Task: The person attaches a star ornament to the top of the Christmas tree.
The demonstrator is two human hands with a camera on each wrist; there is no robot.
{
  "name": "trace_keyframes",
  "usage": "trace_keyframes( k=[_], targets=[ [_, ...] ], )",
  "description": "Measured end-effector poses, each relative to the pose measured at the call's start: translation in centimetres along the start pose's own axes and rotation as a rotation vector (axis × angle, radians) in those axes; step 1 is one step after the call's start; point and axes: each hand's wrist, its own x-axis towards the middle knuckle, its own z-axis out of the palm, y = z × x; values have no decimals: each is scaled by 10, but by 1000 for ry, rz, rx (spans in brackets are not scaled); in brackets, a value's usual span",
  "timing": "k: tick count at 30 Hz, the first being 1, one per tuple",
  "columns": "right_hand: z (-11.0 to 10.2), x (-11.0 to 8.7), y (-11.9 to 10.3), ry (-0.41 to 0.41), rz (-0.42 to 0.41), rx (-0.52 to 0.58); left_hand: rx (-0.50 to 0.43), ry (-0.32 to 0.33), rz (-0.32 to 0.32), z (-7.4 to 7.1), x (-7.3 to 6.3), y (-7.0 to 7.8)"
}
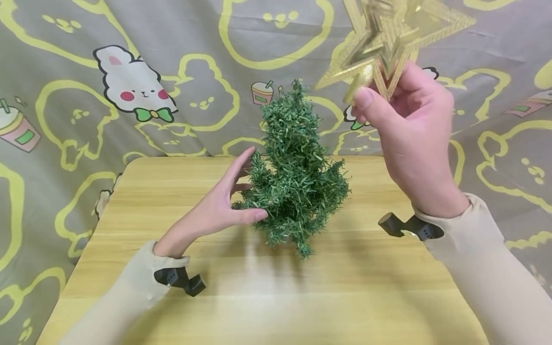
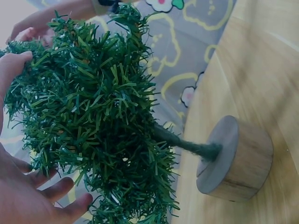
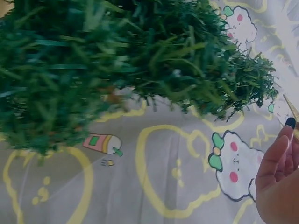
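Observation:
A small artificial Christmas tree stands upright on the table. In the left wrist view its thin green trunk rises from a round wooden base. My left hand is at the tree's left side, thumb in front and spread fingers behind, touching the outer branches. Raised at upper right, my right hand pinches a gold star tree topper by its lower end, near a short gold tube. The star is above and right of the treetop, apart from it; the top frame edge cuts it off.
The light wooden table ends at a grey cloth printed with yellow outlines and rabbits, which hangs behind and along the sides. A black wrist camera sits on the left sleeve, another black camera on the right.

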Motion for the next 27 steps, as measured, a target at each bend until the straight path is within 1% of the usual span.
trace_keyframes(
  k=[7, 13, 16, 23, 27],
  targets=[
    [16, 17, -8, -86, -103, -109, 6, 3, 8, -1, 2, 0],
    [27, 26, -11, -177, -150, -174, 1, -1, 2, 0, 1, 0],
    [33, 30, -12, -216, -137, -182, 0, -2, -2, 0, 0, 0],
    [41, 31, -12, -244, -22, -158, -4, -6, 6, 0, 0, 0],
    [41, 30, -11, -278, 13, -190, -7, -6, 15, 0, 0, 0]
  ],
)
